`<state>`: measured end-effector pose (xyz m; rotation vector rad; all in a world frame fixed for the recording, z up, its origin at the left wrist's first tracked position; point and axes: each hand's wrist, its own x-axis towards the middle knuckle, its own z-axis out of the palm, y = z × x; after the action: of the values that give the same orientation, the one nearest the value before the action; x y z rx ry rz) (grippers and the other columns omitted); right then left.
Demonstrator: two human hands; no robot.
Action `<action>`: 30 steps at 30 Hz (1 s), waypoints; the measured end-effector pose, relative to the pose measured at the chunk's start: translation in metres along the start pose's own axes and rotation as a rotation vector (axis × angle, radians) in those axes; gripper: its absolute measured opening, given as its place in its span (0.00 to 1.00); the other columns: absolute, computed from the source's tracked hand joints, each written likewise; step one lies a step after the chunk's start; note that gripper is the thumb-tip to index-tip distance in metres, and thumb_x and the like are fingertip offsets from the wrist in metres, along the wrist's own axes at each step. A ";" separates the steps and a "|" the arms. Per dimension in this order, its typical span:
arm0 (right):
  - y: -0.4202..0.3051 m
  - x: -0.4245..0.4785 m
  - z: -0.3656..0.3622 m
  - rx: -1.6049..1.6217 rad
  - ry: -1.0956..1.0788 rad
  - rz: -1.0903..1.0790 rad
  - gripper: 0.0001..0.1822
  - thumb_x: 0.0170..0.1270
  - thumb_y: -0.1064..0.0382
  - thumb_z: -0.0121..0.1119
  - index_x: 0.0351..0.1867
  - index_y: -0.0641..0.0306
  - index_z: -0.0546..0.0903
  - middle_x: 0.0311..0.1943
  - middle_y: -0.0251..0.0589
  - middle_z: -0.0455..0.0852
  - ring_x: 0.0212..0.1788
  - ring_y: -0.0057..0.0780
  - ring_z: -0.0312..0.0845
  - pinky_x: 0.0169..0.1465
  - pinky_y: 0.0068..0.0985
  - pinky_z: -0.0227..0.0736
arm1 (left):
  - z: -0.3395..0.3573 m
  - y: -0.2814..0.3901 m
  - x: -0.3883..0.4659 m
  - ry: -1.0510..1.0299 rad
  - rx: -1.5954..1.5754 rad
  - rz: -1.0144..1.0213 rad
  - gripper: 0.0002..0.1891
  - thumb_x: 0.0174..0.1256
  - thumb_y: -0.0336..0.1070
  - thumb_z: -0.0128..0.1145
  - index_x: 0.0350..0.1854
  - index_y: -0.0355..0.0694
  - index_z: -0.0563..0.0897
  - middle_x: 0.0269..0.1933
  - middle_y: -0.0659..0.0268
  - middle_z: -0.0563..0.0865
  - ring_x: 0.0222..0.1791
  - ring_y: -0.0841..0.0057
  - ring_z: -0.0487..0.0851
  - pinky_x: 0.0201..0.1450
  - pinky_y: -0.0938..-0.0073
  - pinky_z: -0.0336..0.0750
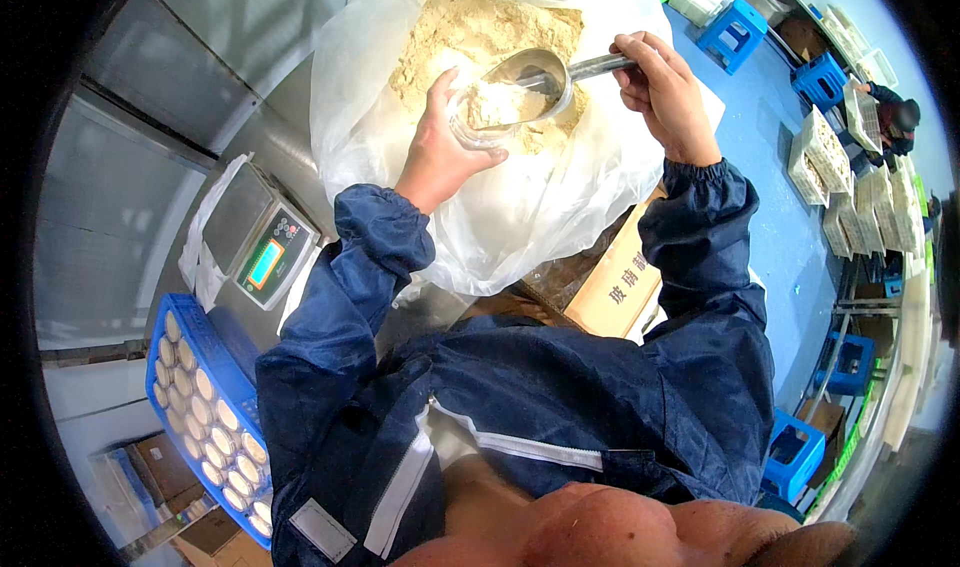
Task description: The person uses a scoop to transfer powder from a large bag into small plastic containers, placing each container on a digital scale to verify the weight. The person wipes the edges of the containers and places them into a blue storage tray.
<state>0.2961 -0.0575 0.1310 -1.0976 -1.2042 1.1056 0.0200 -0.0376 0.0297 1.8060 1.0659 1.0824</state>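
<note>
A clear jar (480, 136) is gripped in my left hand (439, 147), its mouth tilted toward a metal scoop (536, 72). My right hand (667, 91) holds the scoop by its handle. Pale powder lies in the scoop's bowl, which overlaps the jar's mouth; how full the jar is cannot be told. Beneath both hands is a large translucent plastic bag (367, 64), its top spread wide. Inside it is a heap of pale yellow powder (487, 23).
Left of me a digital scale (259, 229) with a lit display rests on a metal surface. Below it, a blue crate (202, 327) holds several filled jars (199, 409). A cardboard box (615, 282) bears writing. Blue stools (731, 34), white baskets (825, 147) and a person (892, 124) are at the right.
</note>
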 end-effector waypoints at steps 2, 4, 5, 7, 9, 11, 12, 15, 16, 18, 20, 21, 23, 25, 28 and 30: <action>-0.003 0.006 -0.001 -0.044 -0.049 0.003 0.12 0.79 0.55 0.58 0.45 0.61 0.83 0.27 0.26 0.76 0.25 0.11 0.61 0.29 0.14 0.56 | 0.001 0.000 -0.001 0.005 0.026 0.010 0.61 0.46 0.34 0.84 0.81 0.43 0.54 0.74 0.44 0.72 0.75 0.52 0.73 0.76 0.60 0.71; -0.008 0.011 0.000 -0.107 -0.082 -0.005 0.12 0.80 0.54 0.58 0.45 0.60 0.83 0.27 0.26 0.75 0.26 0.11 0.61 0.29 0.14 0.55 | 0.002 0.001 -0.002 0.004 0.031 0.023 0.60 0.46 0.34 0.84 0.81 0.43 0.55 0.74 0.45 0.72 0.75 0.52 0.73 0.76 0.59 0.70; -0.011 0.012 0.002 -0.148 -0.091 -0.015 0.13 0.81 0.53 0.57 0.46 0.60 0.83 0.27 0.25 0.74 0.26 0.11 0.60 0.30 0.14 0.55 | 0.002 0.000 -0.002 0.006 0.040 0.028 0.60 0.45 0.34 0.84 0.81 0.43 0.55 0.74 0.45 0.72 0.74 0.52 0.73 0.76 0.59 0.70; -0.015 0.017 0.006 -0.220 -0.116 -0.041 0.13 0.81 0.52 0.57 0.46 0.59 0.83 0.27 0.24 0.73 0.26 0.11 0.59 0.30 0.13 0.55 | 0.004 -0.001 -0.001 0.008 0.057 0.039 0.60 0.45 0.34 0.84 0.81 0.43 0.55 0.74 0.46 0.73 0.74 0.53 0.73 0.76 0.59 0.70; -0.017 0.023 0.008 -0.282 -0.150 -0.072 0.13 0.81 0.51 0.58 0.46 0.56 0.84 0.27 0.23 0.74 0.27 0.10 0.61 0.30 0.12 0.55 | 0.005 -0.004 -0.001 0.013 0.076 0.040 0.61 0.45 0.34 0.84 0.81 0.43 0.55 0.73 0.46 0.74 0.73 0.53 0.74 0.75 0.59 0.71; -0.024 0.025 0.015 -0.376 -0.142 -0.084 0.13 0.80 0.49 0.58 0.47 0.54 0.85 0.28 0.23 0.74 0.28 0.10 0.63 0.29 0.11 0.55 | 0.005 -0.004 -0.001 0.006 0.074 0.037 0.62 0.44 0.33 0.85 0.81 0.44 0.54 0.72 0.45 0.74 0.72 0.54 0.76 0.75 0.59 0.72; -0.027 0.025 0.018 -0.423 -0.138 -0.090 0.13 0.80 0.48 0.59 0.47 0.53 0.85 0.28 0.22 0.74 0.28 0.09 0.63 0.29 0.11 0.56 | 0.005 -0.003 -0.001 -0.004 0.063 0.033 0.63 0.43 0.32 0.85 0.81 0.45 0.53 0.72 0.44 0.73 0.72 0.55 0.76 0.74 0.60 0.73; -0.030 0.029 0.023 -0.515 -0.139 -0.109 0.13 0.80 0.47 0.59 0.47 0.52 0.85 0.28 0.22 0.75 0.29 0.09 0.65 0.29 0.10 0.57 | 0.005 -0.003 -0.001 -0.029 0.044 0.015 0.64 0.44 0.32 0.85 0.82 0.47 0.52 0.71 0.44 0.73 0.71 0.56 0.77 0.73 0.60 0.74; -0.031 0.030 0.024 -0.524 -0.157 -0.122 0.13 0.80 0.47 0.59 0.47 0.52 0.85 0.28 0.23 0.75 0.28 0.09 0.64 0.29 0.10 0.57 | 0.005 -0.004 -0.002 -0.036 0.040 0.008 0.64 0.44 0.32 0.85 0.82 0.47 0.52 0.71 0.44 0.73 0.70 0.56 0.77 0.73 0.60 0.74; -0.033 0.033 0.025 -0.542 -0.193 -0.149 0.13 0.80 0.47 0.59 0.47 0.52 0.85 0.28 0.23 0.75 0.28 0.09 0.64 0.29 0.10 0.57 | 0.004 -0.002 -0.001 -0.047 0.042 -0.015 0.64 0.45 0.32 0.85 0.82 0.47 0.51 0.71 0.45 0.73 0.71 0.57 0.77 0.73 0.61 0.74; -0.037 0.036 0.025 -0.579 -0.195 -0.144 0.13 0.80 0.48 0.59 0.47 0.53 0.85 0.27 0.23 0.75 0.27 0.09 0.64 0.28 0.10 0.57 | 0.004 -0.001 -0.001 -0.052 0.042 -0.029 0.64 0.46 0.32 0.84 0.82 0.47 0.50 0.71 0.46 0.73 0.71 0.57 0.77 0.74 0.61 0.74; -0.040 0.037 0.027 -0.597 -0.198 -0.141 0.13 0.80 0.48 0.59 0.47 0.54 0.85 0.27 0.23 0.75 0.27 0.09 0.64 0.28 0.11 0.57 | 0.004 -0.002 -0.002 -0.050 0.042 -0.032 0.64 0.46 0.32 0.84 0.83 0.47 0.50 0.71 0.46 0.73 0.71 0.58 0.77 0.74 0.61 0.74; -0.052 0.033 0.036 -0.612 -0.123 -0.137 0.12 0.75 0.53 0.63 0.39 0.60 0.85 0.25 0.28 0.79 0.25 0.16 0.70 0.27 0.17 0.64 | 0.004 -0.004 -0.002 -0.044 0.045 -0.032 0.64 0.46 0.32 0.84 0.83 0.47 0.50 0.70 0.47 0.73 0.71 0.58 0.76 0.74 0.61 0.73; -0.060 0.033 0.042 -0.626 -0.096 -0.139 0.12 0.73 0.55 0.64 0.36 0.62 0.85 0.24 0.29 0.80 0.24 0.17 0.71 0.27 0.18 0.66 | 0.006 -0.011 -0.001 -0.033 0.051 -0.027 0.64 0.46 0.32 0.84 0.83 0.47 0.49 0.71 0.47 0.73 0.71 0.58 0.76 0.74 0.61 0.73; -0.064 0.035 0.041 -0.644 -0.122 -0.144 0.12 0.75 0.55 0.63 0.37 0.61 0.85 0.24 0.26 0.79 0.24 0.13 0.69 0.26 0.15 0.63 | 0.005 -0.014 -0.002 -0.027 0.000 -0.005 0.64 0.47 0.33 0.84 0.83 0.48 0.49 0.70 0.47 0.73 0.71 0.58 0.76 0.74 0.61 0.73; -0.069 0.032 0.042 -0.642 -0.121 -0.148 0.12 0.75 0.55 0.62 0.36 0.61 0.85 0.24 0.25 0.78 0.23 0.13 0.68 0.26 0.15 0.63 | 0.005 -0.015 -0.001 -0.023 0.006 -0.010 0.64 0.47 0.33 0.85 0.83 0.48 0.49 0.71 0.47 0.73 0.71 0.58 0.77 0.74 0.61 0.73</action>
<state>0.2590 -0.0333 0.2057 -1.3991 -1.7750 0.6865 0.0207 -0.0346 0.0143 1.8122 1.0645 1.0514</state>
